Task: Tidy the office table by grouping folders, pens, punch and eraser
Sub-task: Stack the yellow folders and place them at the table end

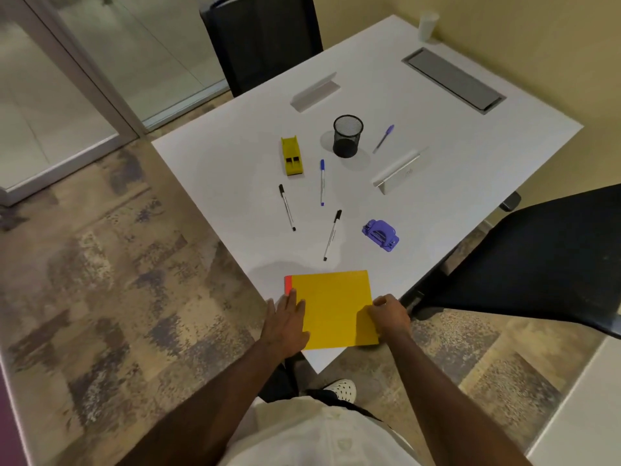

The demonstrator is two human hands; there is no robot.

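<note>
1. My left hand (285,316) lies flat on the left edge of the yellow folder (336,307), fingers straight and pressing down, not curled round anything.
2. My right hand (389,314) is at the folder's right edge with the fingers curled in; it looks to be pinching that edge, though the fingertips are hidden from me.
3. The yellow folder sits on the near corner of the white table (437,105), and a strip of red folder (288,286) shows from under its left side.
4. Beyond the folders, a black-capped pen (332,235) lies at a slant, and a second black-capped pen (287,207) lies to its left, apart from it.
5. A blue-capped pen (322,182) lies nearly straight up the table between them and further off.
6. Another blue pen (383,138) rests just right of the black mesh pen cup (347,136), which stands upright near the middle of the table.
7. The purple hole punch (380,235) sits right of the nearer black-capped pen, well apart from the folders.
8. A yellow block-shaped item (292,156) lies left of the cup; I cannot tell for sure what it is.
9. Two pale name-plate holders (396,171) (315,92) lie on the table, one right of the cup and one behind it.
10. A black chair (537,257) stands to my right, another chair (265,38) at the far side, and a white paper cup (427,25) at the far corner.
</note>
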